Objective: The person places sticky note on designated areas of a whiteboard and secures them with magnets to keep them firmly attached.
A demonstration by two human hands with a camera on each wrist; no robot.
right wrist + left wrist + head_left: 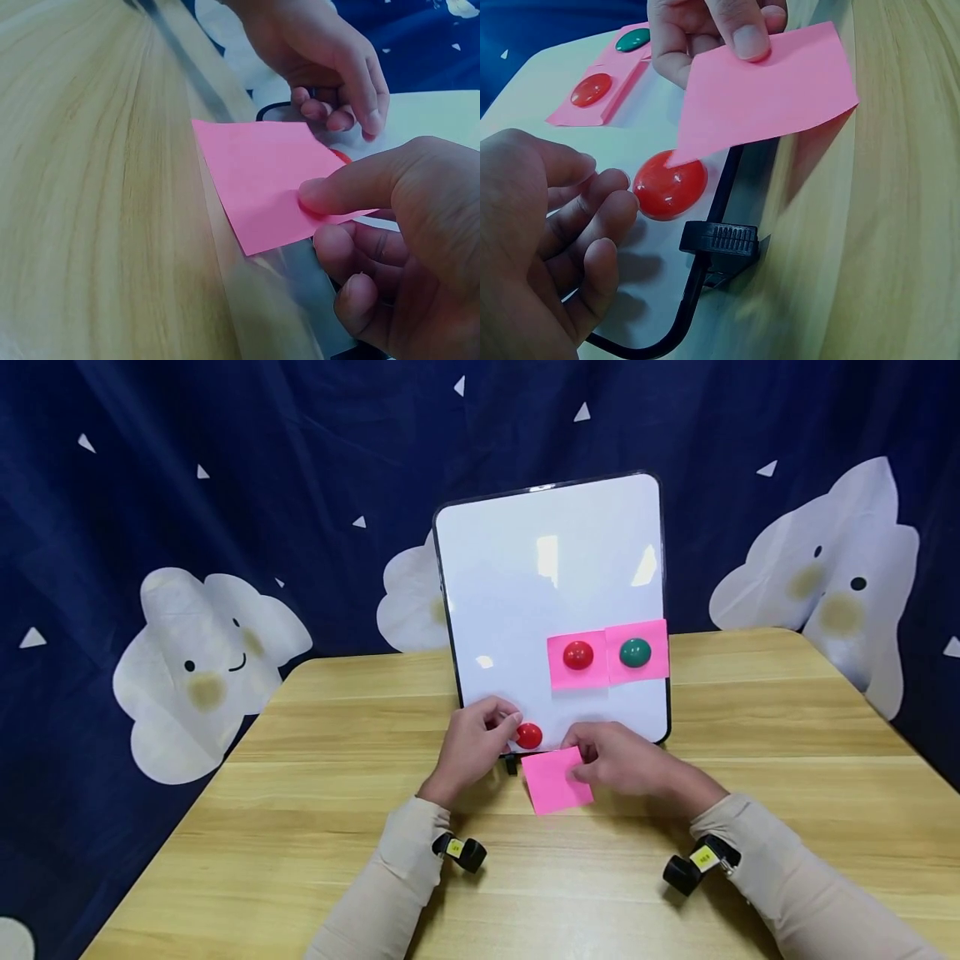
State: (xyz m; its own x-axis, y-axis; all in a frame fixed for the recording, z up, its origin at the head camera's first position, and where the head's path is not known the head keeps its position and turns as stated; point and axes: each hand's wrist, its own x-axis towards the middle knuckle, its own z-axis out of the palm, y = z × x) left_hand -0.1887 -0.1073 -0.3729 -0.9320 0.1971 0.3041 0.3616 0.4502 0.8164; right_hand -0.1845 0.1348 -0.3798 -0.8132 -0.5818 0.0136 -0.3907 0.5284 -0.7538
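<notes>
Between the thumb and fingers of my right hand [618, 758] is a pink sticky note [553, 783], pinched by its right side in front of the whiteboard's lower edge. My left hand [562, 232] is just beside a round red magnet [667, 187] low on the whiteboard [510, 585]. Its fingers are loosely bent with nothing between them; whether a fingertip brushes the magnet I cannot tell. In the right wrist view the sticky note [262, 180] hides most of that magnet. Higher on the board, a red magnet [578, 655] and a green magnet [635, 652] sit on two adjoining pink notes [558, 677].
The black-framed board stands tilted on a wooden table [315, 827], with a black foot clip [724, 238] at its lower edge. Behind the table hangs a dark blue curtain [300, 435] with white clouds and triangles. Each wrist wears a small black camera [471, 855].
</notes>
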